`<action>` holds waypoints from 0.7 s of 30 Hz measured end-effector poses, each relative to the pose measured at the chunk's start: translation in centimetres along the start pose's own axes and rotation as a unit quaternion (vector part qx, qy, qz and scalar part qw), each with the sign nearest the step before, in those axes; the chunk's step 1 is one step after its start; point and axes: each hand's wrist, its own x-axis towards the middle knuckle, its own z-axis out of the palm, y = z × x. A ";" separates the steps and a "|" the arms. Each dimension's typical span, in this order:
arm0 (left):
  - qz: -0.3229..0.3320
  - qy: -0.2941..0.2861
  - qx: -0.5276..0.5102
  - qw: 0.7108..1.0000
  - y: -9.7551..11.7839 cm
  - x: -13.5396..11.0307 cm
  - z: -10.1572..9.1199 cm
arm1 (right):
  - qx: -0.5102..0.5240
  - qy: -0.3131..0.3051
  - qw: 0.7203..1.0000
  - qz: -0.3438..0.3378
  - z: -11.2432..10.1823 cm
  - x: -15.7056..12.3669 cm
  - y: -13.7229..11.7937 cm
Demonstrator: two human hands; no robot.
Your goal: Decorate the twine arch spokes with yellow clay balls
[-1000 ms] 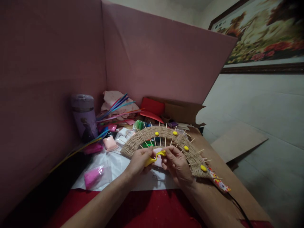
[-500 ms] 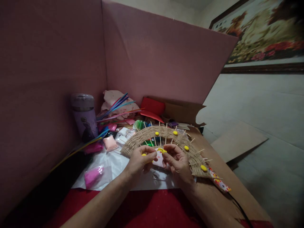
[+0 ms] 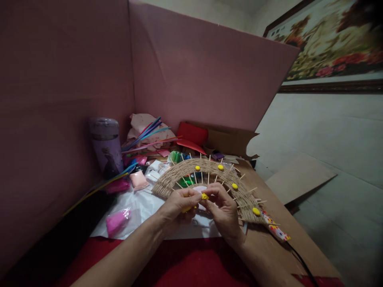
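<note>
My left hand and my right hand meet just in front of a woven twine arch with toothpick spokes. Both pinch a small lump of yellow clay between their fingertips; more yellow clay shows under my left fingers. Several yellow clay dots sit on the arch along its curve. A white plastic sheet lies under the hands.
A purple bottle stands at the left by the pink cardboard screen. Coloured sticks, pink clay packets, a red box and brown cardboard crowd the back. A patterned strip lies at the right.
The long yellow clay strand stretched between my hands has been pulled apart and pressed into a small lump. Both hands have drawn closer together and slightly toward me.
</note>
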 end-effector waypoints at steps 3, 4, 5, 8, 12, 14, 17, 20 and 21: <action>-0.021 -0.041 0.009 0.999 0.2 -0.2 0.0 | -0.026 -0.003 1.000 -0.001 -0.2 0.1 -0.3; -0.020 -0.046 0.014 0.999 0.2 -0.2 0.0 | -0.033 -0.003 0.999 0.000 -0.2 0.2 -0.4; -0.014 -0.044 0.016 0.999 0.3 -0.3 0.0 | -0.037 -0.006 0.999 0.003 -0.2 0.2 -0.5; 0.011 -0.013 0.014 1.000 0.4 -0.2 0.0 | -0.035 -0.022 0.999 0.015 -0.3 0.2 -0.7; 0.042 0.035 0.031 0.998 0.2 0.0 0.3 | -0.016 -0.027 0.998 0.048 -0.2 0.2 -0.6; 0.047 0.058 0.037 0.997 0.0 0.0 0.4 | -0.015 -0.020 0.998 0.053 -0.2 0.2 -0.5; 0.037 0.072 0.054 0.995 0.0 -0.1 0.5 | -0.015 -0.006 0.999 0.034 0.0 0.2 -0.4; 0.033 0.050 0.057 0.997 0.1 -0.1 0.5 | -0.015 -0.008 1.000 0.027 0.0 0.2 -0.7; 0.037 0.046 0.050 0.997 0.2 -0.1 0.4 | -0.017 -0.014 0.999 0.032 0.0 0.2 -0.8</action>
